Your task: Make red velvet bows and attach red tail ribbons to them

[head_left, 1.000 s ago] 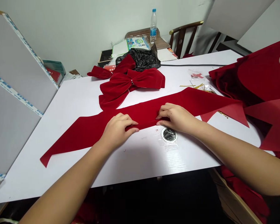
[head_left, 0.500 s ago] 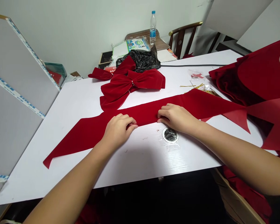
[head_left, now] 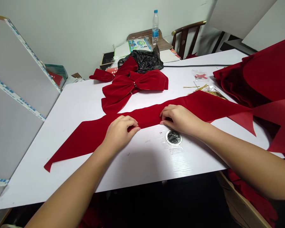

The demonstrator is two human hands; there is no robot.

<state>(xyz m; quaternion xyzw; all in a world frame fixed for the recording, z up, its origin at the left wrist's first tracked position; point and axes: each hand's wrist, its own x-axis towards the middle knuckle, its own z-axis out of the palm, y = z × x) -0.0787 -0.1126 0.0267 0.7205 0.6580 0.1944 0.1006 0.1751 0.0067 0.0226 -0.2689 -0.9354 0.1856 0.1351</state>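
Observation:
A long strip of red velvet ribbon (head_left: 90, 139) with notched ends lies across the white table (head_left: 133, 167). My left hand (head_left: 120, 133) and my right hand (head_left: 179, 119) both pinch its near edge at the middle, gathering a small fold between them. The fingers hide part of the fold. Just below my right hand, a round metal-rimmed disc in clear plastic (head_left: 173, 137) lies on the table, apart from the ribbon. A finished red velvet bow (head_left: 133, 85) sits beyond the strip.
Stacked red velvet pieces (head_left: 263, 76) overhang the table's right side. Gold twist ties (head_left: 201, 88) lie near them. A black plastic bag (head_left: 142, 60), water bottle (head_left: 155, 28) and wooden chair (head_left: 186, 34) stand at the back. White boards (head_left: 16, 82) lean at left.
Over the last second, the raised fold between my hands has flattened a little. The ribbon's right tail has dropped slightly, and both hands have stayed on the ribbon.

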